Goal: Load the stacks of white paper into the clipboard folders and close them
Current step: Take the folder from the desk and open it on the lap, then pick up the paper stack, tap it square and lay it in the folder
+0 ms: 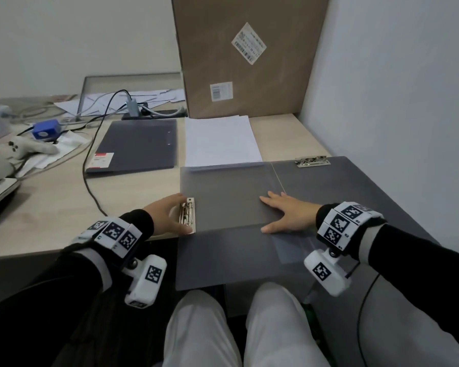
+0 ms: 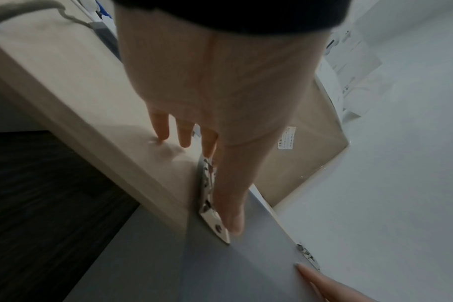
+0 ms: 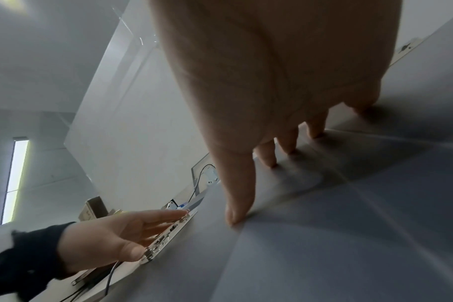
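Note:
An open grey clipboard folder (image 1: 223, 205) lies at the desk's front edge and overhangs my lap. Its metal clip (image 1: 188, 214) (image 2: 207, 194) (image 3: 166, 239) runs along its left side. My left hand (image 1: 179, 214) (image 3: 132, 230) lies beside that clip with straight fingers, and its thumb touches the clip's near end. My right hand (image 1: 276, 214) presses flat on the folder's middle. Under it to the right lies a second open folder (image 1: 350, 186) with its clip (image 1: 312, 161) at the far edge. A stack of white paper (image 1: 220, 140) lies just behind the folders.
A closed grey folder (image 1: 135, 144) lies at the back left, with a black cable (image 1: 89, 168) running past it. A tall cardboard box (image 1: 244, 62) leans at the back. A wall (image 1: 395, 88) bounds the right side. A white controller (image 1: 24, 149), a blue device (image 1: 47, 129) and loose papers clutter the left.

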Motion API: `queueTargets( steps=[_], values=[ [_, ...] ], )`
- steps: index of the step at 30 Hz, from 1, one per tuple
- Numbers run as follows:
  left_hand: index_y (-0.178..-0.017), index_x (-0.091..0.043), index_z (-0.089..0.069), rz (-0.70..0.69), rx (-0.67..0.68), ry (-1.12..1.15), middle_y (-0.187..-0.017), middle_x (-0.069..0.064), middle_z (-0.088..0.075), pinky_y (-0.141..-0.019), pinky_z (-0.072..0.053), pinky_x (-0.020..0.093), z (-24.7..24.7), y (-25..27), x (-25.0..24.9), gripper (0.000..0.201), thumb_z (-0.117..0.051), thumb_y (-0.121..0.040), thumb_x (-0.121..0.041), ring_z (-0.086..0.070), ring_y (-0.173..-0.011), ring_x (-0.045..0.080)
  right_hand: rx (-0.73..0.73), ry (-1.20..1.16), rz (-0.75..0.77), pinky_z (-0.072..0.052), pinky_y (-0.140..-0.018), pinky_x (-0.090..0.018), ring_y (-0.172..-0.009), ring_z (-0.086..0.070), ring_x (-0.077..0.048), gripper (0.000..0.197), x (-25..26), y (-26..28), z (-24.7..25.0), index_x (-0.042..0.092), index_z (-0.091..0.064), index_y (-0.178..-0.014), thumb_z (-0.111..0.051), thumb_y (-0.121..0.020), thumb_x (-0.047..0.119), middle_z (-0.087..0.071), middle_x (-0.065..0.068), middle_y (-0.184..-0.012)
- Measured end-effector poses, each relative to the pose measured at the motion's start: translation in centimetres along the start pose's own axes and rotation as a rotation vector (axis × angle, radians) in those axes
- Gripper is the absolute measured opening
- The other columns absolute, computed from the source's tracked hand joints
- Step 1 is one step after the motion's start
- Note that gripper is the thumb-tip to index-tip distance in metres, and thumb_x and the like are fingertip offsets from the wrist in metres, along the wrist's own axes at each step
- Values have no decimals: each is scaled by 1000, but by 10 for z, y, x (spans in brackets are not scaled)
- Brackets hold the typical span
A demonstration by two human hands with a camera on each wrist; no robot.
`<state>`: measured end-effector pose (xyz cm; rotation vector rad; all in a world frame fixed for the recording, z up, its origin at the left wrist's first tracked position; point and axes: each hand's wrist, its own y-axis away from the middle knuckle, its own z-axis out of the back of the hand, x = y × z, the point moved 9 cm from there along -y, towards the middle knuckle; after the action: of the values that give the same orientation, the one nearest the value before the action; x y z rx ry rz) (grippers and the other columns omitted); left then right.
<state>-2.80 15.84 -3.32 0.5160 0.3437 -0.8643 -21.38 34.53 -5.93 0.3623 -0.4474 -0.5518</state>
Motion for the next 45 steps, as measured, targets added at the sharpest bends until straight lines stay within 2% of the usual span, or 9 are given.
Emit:
queueTargets(
  steps=[5,16,21,26,31,34,38,41,45],
  values=[
    [-143,-16,-35,-43,79,-106,-147,2,-40,-109,-25,22,-1,5,-11,81,-77,-74,-20,-36,-137,18,-109,46,-24,-10,-118,-54,-149,-8,-26,90,-2,5,14,35,-18,-151,-63,-77,60,-11,6,-162],
    [-142,-18,-35,-16,31,-328,-143,1,-37,-109,-34,32,1,-4,-11,91,-81,-65,-37,-43,-131,22,4,65,-55,-2,-113,-63,-149,12,-26,100,-1,-5,6,39,-2,-151,-60,-75,65,9,5,-162],
    [-136,-23,-48,16,95,6,-131,-6,-54,-105,-36,31,13,-4,8,85,-53,-68,-74,-48,-121,11,1,46,-42,-1,-113,-62,-149,12,-26,99,0,-4,6,39,-3,-151,-60,-75,65,9,5,-162],
    [-83,-11,-64,227,-127,363,-81,8,-62,-56,-38,22,26,-28,33,23,-52,-92,-29,-57,-68,19,29,65,22,0,-114,-62,-149,13,-24,99,14,3,-4,39,-3,-151,-62,-75,63,9,7,-162],
    [-59,-12,-54,288,-174,277,-60,5,-54,-51,-39,22,23,-39,36,26,-69,-81,-9,-47,-52,16,2,77,33,-5,-116,-61,-149,10,-25,100,26,7,-13,41,-3,-151,-61,-73,67,7,8,-162],
    [-78,-4,-65,287,-183,165,-70,9,-61,-59,-43,23,35,-36,21,8,-64,-83,-9,-53,-62,20,-9,74,20,-7,-116,-60,-149,8,-26,101,31,7,-18,41,-3,-151,-60,-72,69,6,8,-162],
    [-110,-8,-65,189,-296,37,-114,13,-67,-86,-45,28,50,-32,-19,28,-58,-85,-18,-62,-103,28,-58,-35,41,-7,-119,-53,-150,3,-24,91,43,10,-17,35,-8,-152,-57,-80,62,2,6,-162],
    [-119,-8,-61,29,-211,77,-126,13,-61,-89,-41,24,24,-39,-63,35,-58,-86,-20,-57,-115,26,-211,-168,75,-14,-119,-32,-149,-13,-19,75,38,13,14,22,-23,-151,-57,-89,43,-10,-4,-162],
    [-137,-15,-46,-80,-26,9,-147,9,-41,-108,-35,33,-25,-58,-109,56,-60,-86,-33,-42,-134,26,-356,-145,-33,-19,-119,-33,-146,-23,-21,66,-7,4,54,17,-34,-147,-59,-89,35,-27,-6,-158]
  ],
)
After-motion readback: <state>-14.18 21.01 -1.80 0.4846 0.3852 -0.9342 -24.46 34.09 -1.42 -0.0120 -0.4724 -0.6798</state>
